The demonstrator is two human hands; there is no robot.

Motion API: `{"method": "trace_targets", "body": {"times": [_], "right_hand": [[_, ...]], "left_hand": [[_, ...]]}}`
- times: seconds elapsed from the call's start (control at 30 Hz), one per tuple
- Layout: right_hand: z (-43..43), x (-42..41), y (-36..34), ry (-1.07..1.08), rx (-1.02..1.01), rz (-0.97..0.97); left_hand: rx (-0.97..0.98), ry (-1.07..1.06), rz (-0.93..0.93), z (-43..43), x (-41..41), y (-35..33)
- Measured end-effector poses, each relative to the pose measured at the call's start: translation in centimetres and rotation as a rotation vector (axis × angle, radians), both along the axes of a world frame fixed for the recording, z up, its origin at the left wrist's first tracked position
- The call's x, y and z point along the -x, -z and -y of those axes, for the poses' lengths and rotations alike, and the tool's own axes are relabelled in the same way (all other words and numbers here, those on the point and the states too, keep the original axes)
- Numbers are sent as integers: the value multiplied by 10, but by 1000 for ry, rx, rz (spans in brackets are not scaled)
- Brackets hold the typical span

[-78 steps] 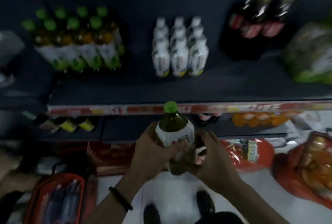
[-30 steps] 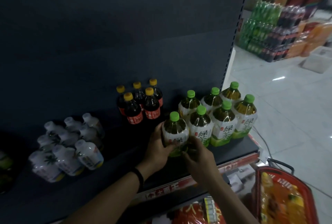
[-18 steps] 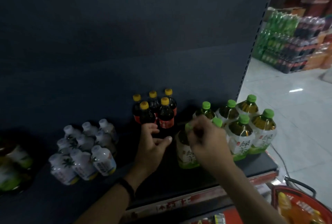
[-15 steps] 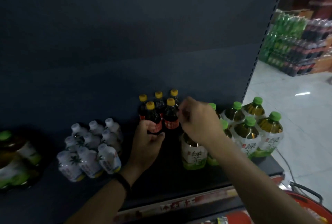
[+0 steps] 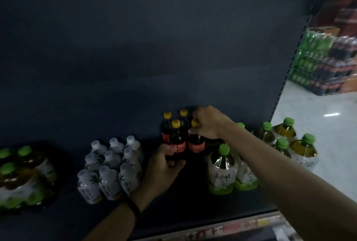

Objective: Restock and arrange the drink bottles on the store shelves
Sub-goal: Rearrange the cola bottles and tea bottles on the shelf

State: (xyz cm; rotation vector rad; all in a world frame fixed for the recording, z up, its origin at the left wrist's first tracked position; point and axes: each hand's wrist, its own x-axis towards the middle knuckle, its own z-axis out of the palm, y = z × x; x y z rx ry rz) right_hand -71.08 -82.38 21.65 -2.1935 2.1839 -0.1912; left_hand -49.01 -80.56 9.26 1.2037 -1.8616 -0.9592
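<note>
Plastic, dark-filled and topped with yellow caps, the yellow-capped bottles (image 5: 166, 129) stand in a tight cluster toward the back edge of the shelf (image 5: 183, 204), right of its middle and close to the back panel (image 5: 154, 47). We judge them full, so each carries some weight low down. The shoulders look stiff, but the thin walls would give under a hard squeeze. The red label band should offer more friction than the bare plastic, which looks smooth and could slip. The neck just under the cap and the lower body at the label seem to us the two sound places to take hold. Our left hand (image 5: 164, 171) has its fingers and thumb curled round the lower body of the near-left bottle (image 5: 177, 140), at the label. Our right hand (image 5: 209, 123) reaches over from above and pinches the neck of the near-right bottle (image 5: 197, 146) just below its cap. Sliding would be kinder than lifting, we think, since the neighbours touch and a tilt could topple one into the next.

Just to the right, the green-capped tea bottles (image 5: 222, 171) run to the shelf's right end, the nearest close beside the dark cluster. To the left stands a block of white bottles (image 5: 112, 169), and farther toward the left end a wrapped pack (image 5: 19, 179) with green caps. A price strip (image 5: 231, 229) lines the front edge. Beyond the right end lie pale floor (image 5: 338, 144) and stacked drinks (image 5: 318, 63).
</note>
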Motion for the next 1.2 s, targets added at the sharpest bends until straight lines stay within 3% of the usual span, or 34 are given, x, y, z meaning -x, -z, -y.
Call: {"method": "trace_targets", "body": {"times": [0.13,0.33,0.43,0.5,0.67,0.83,1.1,1.2], "right_hand": [[-20,-23,-37,-40,219,87],[-25,-65,-53,41,287,619],[-18,-68,-36,191,263,1017],[-8,-58,-7,344,277,1157],[-13,-66,78,594,239,1026],[-6,-92,134,564,128,968],[13,-112,155,664,234,887],[4,-109,156,594,256,982]], "left_hand": [[5,7,-86,-14,15,-13],[26,-105,-290,-19,6,-27],[-131,-40,-412,-20,-18,-20],[-240,1,-476,-24,-35,-18],[-624,74,-700,-18,-71,-18],[-535,8,-617,-8,-81,-19],[-525,-37,-697,-7,-98,-24],[-543,-34,-686,-4,-107,-25]]}}
